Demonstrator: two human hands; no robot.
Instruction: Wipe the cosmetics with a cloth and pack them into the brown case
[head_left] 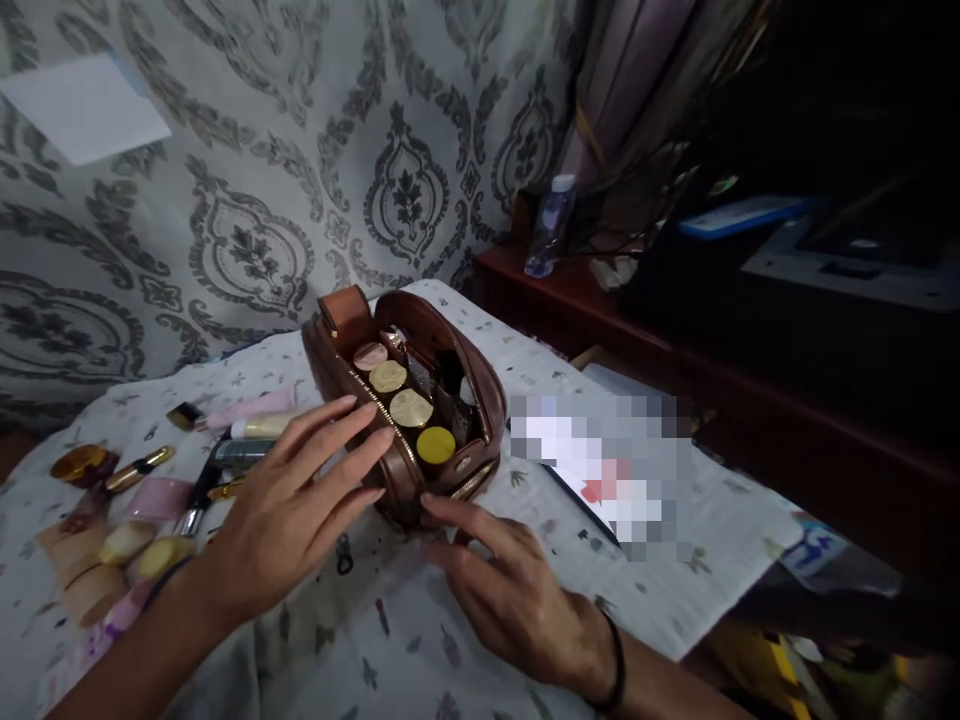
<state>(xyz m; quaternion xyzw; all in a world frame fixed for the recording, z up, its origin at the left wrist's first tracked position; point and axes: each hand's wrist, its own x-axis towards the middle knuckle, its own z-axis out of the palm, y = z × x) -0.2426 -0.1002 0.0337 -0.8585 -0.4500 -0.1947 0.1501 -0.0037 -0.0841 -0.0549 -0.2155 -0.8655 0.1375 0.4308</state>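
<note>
A brown leather toiletry bag [401, 480] stands unzipped on the patterned white cloth, its opening facing up. Inside, several round lids show in a row, among them a yellow lid [436, 445] and a gold lid [411, 408]. Darker items lie behind them, partly hidden by the bag's wall. My left hand [292, 500] rests against the bag's near left side, its fingers spread along the zipper edge. At the bag's near lower corner is my right hand [510, 590], fingers loosely bent and apart, the index fingertip at the leather. I see nothing held in either hand.
Left of the bag lie several cosmetics, including a pink jar [157, 497], a brush [184, 415] and a gold tube [141, 468]. A phone [577, 490] with a blurred screen lies to the right. Beyond, a clear bottle [551, 225] stands on a dark red desk [510, 285].
</note>
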